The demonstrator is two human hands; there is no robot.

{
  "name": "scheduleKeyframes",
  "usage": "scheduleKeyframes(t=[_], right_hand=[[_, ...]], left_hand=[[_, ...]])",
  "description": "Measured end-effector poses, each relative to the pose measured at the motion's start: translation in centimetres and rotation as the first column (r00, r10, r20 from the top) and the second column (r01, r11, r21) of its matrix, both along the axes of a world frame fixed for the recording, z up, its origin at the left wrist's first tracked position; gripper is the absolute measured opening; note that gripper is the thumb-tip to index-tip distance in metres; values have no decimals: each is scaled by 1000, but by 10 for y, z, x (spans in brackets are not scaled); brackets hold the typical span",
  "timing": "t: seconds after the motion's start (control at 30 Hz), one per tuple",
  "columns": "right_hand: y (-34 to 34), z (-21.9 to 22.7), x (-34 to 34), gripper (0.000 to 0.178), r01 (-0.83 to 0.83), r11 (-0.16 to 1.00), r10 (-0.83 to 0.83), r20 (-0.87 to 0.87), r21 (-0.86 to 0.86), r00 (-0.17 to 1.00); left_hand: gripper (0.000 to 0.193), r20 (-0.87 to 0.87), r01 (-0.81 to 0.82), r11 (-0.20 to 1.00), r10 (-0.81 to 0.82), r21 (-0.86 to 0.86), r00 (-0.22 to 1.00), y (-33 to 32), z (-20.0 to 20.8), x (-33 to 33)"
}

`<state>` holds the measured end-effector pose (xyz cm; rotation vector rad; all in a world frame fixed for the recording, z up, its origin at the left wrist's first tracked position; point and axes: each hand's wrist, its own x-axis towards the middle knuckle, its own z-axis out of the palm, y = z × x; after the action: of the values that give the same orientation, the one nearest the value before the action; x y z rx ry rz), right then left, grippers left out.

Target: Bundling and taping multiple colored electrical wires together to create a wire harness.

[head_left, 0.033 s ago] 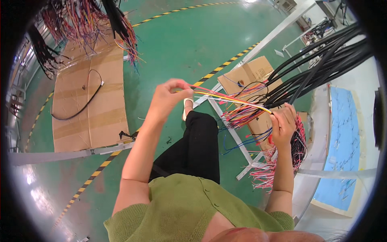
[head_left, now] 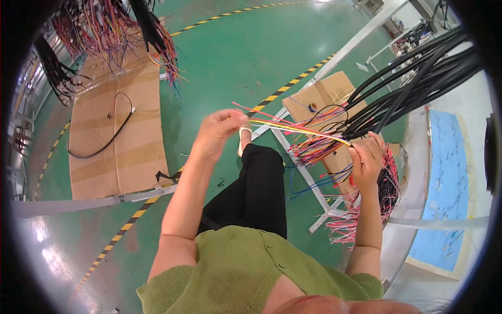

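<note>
My right hand grips the base of a fan of thin coloured wires, where they come together at its fingertips. Red, yellow and white strands stretch leftward from there. At the other end my left hand pinches some of these wires between thumb and fingers; exactly which ones is hidden. One pinkish-red wire rises past the left fingertips with its end loose. Just behind the strands lies a bundle of black cables, whose stripped ends spread into many coloured wires.
Flattened cardboard on the left bears a black cable loop; wire bundles hang over its far end. More cardboard sits under the right cables on a white frame. A blue board stands far right. Striped tape crosses the green floor.
The pinkish-red wire's end, previously at my left fingertips, now sticks out free above them. My left hand has shifted slightly down and its fingers have moved. My right hand keeps its hold.
</note>
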<state>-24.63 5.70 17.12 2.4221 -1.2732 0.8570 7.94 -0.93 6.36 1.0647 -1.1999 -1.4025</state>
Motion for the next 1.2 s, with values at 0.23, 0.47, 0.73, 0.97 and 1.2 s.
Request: scheduleKeyframes(t=[0.23, 0.47, 0.73, 0.97, 1.2], right_hand=[[-10, -13, -5, 11, -34, 999, 37, -203, 18, 978], [-4, -15, -14, 17, -49, 999, 49, -192, 7, 980], [24, 11, -11, 16, -208, 977, 211, -166, 35, 963], [35, 23, 4, 13, -356, 933, 341, -190, -49, 921], [33, 19, 10, 14, -384, 922, 368, -199, -45, 908]], left_hand=[[10, -181, -295, 951, 308, 95, 934, 23, -14, -16], [16, -310, -117, 934, 7, -338, 951, 31, 73, -41], [26, -413, 503, 793, -609, -343, 677, 40, 109, -16], [28, -556, 421, 906, -368, -35, 745, 70, 107, 11], [24, -627, 320, 947, -226, 39, 746, 74, 87, 18]])
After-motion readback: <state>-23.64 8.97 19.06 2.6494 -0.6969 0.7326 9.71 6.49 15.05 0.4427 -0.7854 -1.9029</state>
